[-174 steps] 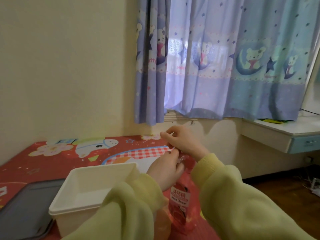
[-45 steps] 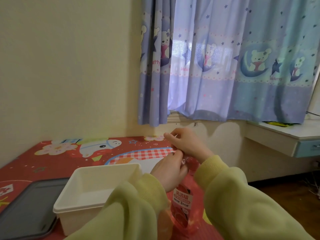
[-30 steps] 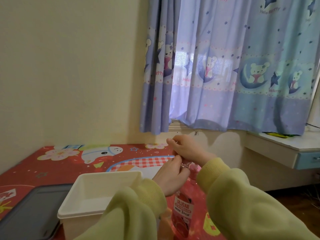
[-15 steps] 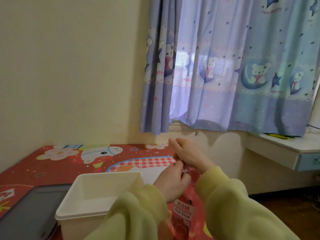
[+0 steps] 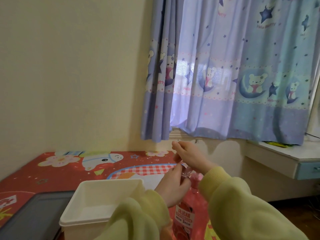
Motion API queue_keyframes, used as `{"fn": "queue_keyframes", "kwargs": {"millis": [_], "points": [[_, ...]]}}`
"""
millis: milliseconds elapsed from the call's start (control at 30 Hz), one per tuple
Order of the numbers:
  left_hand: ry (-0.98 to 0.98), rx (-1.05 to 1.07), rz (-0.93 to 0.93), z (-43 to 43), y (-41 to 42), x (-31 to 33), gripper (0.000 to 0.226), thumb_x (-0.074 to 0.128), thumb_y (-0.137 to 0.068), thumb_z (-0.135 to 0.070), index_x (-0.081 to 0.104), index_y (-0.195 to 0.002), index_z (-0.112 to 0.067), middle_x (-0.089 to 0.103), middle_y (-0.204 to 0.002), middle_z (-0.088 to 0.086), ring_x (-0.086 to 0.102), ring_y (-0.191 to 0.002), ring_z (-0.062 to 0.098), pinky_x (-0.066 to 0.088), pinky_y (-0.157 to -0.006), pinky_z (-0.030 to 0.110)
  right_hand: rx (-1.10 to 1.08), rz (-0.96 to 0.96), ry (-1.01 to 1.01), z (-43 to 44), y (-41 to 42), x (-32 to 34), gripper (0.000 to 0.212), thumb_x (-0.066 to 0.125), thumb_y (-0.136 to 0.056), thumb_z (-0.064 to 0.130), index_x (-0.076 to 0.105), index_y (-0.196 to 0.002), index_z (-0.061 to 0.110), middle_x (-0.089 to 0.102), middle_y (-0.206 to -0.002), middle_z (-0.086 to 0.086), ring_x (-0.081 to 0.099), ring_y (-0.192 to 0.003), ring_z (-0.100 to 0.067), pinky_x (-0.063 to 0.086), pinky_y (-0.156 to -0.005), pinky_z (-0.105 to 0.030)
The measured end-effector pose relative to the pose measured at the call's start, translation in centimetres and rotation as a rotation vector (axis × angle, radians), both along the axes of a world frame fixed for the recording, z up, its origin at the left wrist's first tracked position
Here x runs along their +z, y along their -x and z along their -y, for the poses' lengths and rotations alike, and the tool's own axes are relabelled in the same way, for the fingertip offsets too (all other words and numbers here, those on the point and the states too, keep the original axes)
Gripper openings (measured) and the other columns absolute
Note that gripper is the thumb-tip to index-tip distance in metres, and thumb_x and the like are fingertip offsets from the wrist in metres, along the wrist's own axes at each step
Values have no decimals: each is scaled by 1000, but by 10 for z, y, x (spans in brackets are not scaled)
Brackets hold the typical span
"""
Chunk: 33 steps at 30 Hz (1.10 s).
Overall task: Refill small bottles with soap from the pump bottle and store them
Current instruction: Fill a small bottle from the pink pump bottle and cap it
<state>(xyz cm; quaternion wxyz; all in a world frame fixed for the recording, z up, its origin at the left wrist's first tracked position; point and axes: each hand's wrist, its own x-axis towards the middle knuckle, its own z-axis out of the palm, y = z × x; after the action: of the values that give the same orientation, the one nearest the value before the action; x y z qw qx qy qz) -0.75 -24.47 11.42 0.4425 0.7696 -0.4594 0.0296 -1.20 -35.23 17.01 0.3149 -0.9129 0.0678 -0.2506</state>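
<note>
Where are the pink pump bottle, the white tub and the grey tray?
pink pump bottle (image 5: pixel 184 216): head view, on its label.
white tub (image 5: pixel 110 181): head view, on its far rim.
grey tray (image 5: pixel 31 217): head view, on its flat top.

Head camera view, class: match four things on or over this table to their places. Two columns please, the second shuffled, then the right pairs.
Things:
1 pump bottle
2 small clear bottle
3 white tub
4 grey tray

Places:
A gripped in the left hand
B at the table's lower left edge
C standing below the left hand and the right hand
D just right of the tray

Pairs: 1-C, 2-A, 3-D, 4-B
</note>
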Motion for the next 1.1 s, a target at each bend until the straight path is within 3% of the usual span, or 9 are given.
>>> {"fn": "queue_keyframes", "kwargs": {"millis": [167,267,400,500,667,767,833,967,1100], "points": [[26,2,-99,-6,-1,-5,5,47,-90,-22,42,-91,-21,47,-76,-10,43,-65,2,34,-57,15,-38,111,-42,7,-1,0,50,38,-98,36,64,-91,-5,72,-74,-14,64,-67,-20,52,-75,-33],[22,10,-147,-10,0,-8,14,52,-88,-23,44,-98,-17,55,-83,-5,50,-70,8,42,-66,19,-103,174,38,7,-1,-1,50,37,-99,35,66,-85,-3,72,-71,-10,63,-71,-17,41,-64,-10],[21,40,-159,-15,-1,-8,20,56,-87,-26,44,-100,-17,56,-92,-2,55,-84,17,47,-81,31,-138,235,54,6,1,1,48,38,-98,34,65,-83,-3,69,-66,-11,63,-64,-16,48,-72,-32],[30,51,-172,-19,-2,-8,28,59,-86,-27,46,-109,-17,56,-96,-3,58,-95,19,50,-87,34,-148,264,48,3,3,4,47,40,-98,30,63,-78,-5,68,-65,-11,58,-52,-4,49,-68,-36],[102,59,-240,-29,-3,-8,27,64,-82,-25,45,-101,-18,52,-86,-9,61,-92,22,54,-85,43,-137,266,71,-6,3,11,44,42,-97,24,60,-73,-8,71,-70,-14,54,-50,-4,44,-60,-28],[147,105,-213,-37,-4,-8,29,66,-82,-24,44,-101,-17,53,-86,-7,57,-85,17,53,-83,34,-129,260,92,-17,3,13,40,43,-96,23,61,-78,-9,71,-72,-14,54,-47,10,38,-48,-10],[182,144,-196,-45,-5,-8,31,68,-80,-24,44,-99,-18,54,-88,-3,55,-81,15,49,-78,29,-110,264,98,-26,2,11,38,43,-96,20,61,-80,-10,70,-72,-15,52,-46,16,38,-48,-6],[252,151,-220,-65,-5,-9,34,72,-77,-18,45,-97,-16,53,-83,-2,55,-73,14,48,-64,15,-28,272,106,-43,1,3,35,45,-93,14,55,-73,-13,69,-70,-21,56,-48,11,46,-59,-21],[252,204,-190,-93,-7,-19,33,75,-72,-16,47,-90,-14,56,-83,1,56,-78,19,47,-71,24,5,224,181,-62,7,-13,32,50,-91,14,61,-69,-6,70,-67,-15,60,-56,-13,44,-60,-23]]}}
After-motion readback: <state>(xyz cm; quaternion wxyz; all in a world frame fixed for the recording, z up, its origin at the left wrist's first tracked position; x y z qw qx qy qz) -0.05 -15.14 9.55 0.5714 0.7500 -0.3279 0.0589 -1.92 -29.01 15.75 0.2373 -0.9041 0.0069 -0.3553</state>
